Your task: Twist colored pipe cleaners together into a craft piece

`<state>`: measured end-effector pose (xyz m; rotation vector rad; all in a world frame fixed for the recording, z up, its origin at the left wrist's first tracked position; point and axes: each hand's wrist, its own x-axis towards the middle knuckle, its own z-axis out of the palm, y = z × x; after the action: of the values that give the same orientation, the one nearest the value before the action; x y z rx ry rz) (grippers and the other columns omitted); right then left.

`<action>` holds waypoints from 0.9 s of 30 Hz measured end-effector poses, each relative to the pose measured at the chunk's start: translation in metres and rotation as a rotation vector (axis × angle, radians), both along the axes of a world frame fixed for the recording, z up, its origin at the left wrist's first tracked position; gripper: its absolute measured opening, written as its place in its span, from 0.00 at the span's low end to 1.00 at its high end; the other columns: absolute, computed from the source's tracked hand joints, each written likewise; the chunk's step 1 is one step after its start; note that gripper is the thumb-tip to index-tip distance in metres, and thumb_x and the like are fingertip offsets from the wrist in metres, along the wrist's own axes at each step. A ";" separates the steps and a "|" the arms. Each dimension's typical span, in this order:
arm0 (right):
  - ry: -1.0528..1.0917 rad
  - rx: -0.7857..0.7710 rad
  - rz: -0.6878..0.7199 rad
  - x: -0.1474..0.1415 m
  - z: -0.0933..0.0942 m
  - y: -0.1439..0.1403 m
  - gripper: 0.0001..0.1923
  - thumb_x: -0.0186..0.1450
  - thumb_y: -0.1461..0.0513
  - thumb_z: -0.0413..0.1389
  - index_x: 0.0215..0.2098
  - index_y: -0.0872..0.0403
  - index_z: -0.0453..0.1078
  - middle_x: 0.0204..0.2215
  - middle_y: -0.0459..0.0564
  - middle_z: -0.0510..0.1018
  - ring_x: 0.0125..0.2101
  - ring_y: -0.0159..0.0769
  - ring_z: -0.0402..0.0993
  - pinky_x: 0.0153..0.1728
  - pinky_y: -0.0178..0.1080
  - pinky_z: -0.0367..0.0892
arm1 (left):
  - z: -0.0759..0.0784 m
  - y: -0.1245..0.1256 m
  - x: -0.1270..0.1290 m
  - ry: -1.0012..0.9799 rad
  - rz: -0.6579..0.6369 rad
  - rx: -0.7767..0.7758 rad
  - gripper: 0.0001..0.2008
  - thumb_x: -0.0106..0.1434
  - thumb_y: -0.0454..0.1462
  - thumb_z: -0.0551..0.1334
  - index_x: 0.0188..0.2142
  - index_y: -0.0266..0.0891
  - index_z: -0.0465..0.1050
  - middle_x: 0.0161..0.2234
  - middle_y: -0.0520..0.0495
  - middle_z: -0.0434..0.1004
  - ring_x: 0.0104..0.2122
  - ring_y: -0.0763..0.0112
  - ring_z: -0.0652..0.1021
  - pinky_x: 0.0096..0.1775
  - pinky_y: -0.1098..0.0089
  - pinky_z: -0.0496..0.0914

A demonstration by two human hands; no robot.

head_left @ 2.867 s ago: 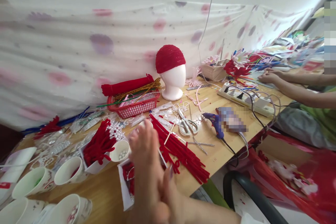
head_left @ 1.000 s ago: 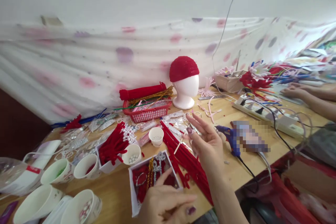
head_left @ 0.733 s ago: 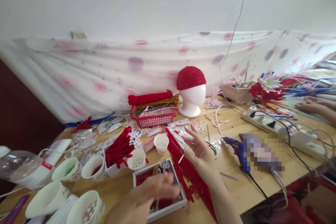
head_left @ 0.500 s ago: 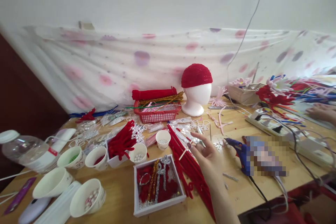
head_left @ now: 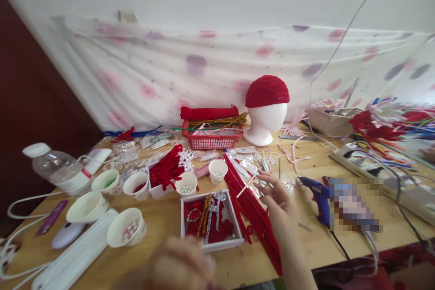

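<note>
Wooden bench [head_left: 340, 253], cluttered. Right hand [head_left: 277, 195] pinches thin pale stick [head_left: 247, 185] above red pipe cleaners [head_left: 253, 210]; stick's long axis slants up-right. Left hand [head_left: 176, 265] blurred near white tray [head_left: 211, 222], grip unclear. Hands apart.

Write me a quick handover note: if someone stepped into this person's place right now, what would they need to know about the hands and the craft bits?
Right hand: raised over the red pipe cleaners, a thin pale stick pinched in its fingertips.
Left hand: blurred at the near table edge, just below the white tray; whether its grip holds anything cannot be told.
Things: the tray holds red, gold and silver pieces; a small cup of beads stands behind it; a blue glue gun lies to the right.
Done or left: nothing visibly assembled in hand.
</note>
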<state>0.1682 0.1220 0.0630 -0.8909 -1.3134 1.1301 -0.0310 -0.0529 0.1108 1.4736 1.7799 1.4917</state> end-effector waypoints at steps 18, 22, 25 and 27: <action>-1.250 0.098 0.499 -0.004 -0.013 -0.032 0.14 0.68 0.57 0.44 0.24 0.50 0.56 0.19 0.45 0.71 0.20 0.34 0.65 0.25 0.37 0.47 | -0.044 -0.015 -0.030 0.171 0.282 -0.457 0.18 0.65 0.47 0.55 0.47 0.40 0.75 0.32 0.48 0.79 0.26 0.69 0.77 0.31 0.68 0.73; -1.274 0.122 0.511 -0.007 -0.005 -0.032 0.14 0.67 0.58 0.43 0.24 0.50 0.55 0.18 0.45 0.70 0.20 0.34 0.65 0.25 0.38 0.47 | -0.035 0.007 -0.021 0.426 0.183 -0.279 0.12 0.66 0.36 0.55 0.44 0.41 0.76 0.35 0.47 0.80 0.35 0.65 0.78 0.38 0.65 0.74; -1.241 0.145 0.532 -0.007 -0.005 -0.036 0.16 0.68 0.56 0.43 0.23 0.50 0.56 0.18 0.45 0.70 0.20 0.34 0.65 0.25 0.37 0.49 | -0.039 0.026 -0.006 0.589 0.020 -0.283 0.14 0.64 0.28 0.56 0.46 0.40 0.76 0.43 0.44 0.80 0.44 0.59 0.77 0.46 0.57 0.73; -1.225 0.168 0.535 -0.006 -0.008 -0.041 0.17 0.69 0.56 0.42 0.23 0.50 0.58 0.19 0.46 0.71 0.20 0.34 0.66 0.24 0.37 0.50 | -0.043 0.033 0.001 0.644 -0.031 -0.385 0.15 0.62 0.26 0.57 0.45 0.39 0.76 0.45 0.44 0.79 0.45 0.56 0.75 0.47 0.53 0.71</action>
<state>0.1625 0.0812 0.0546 -1.1867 -2.7245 0.7889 -0.0301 -0.0195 0.0678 1.8733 2.2142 0.6173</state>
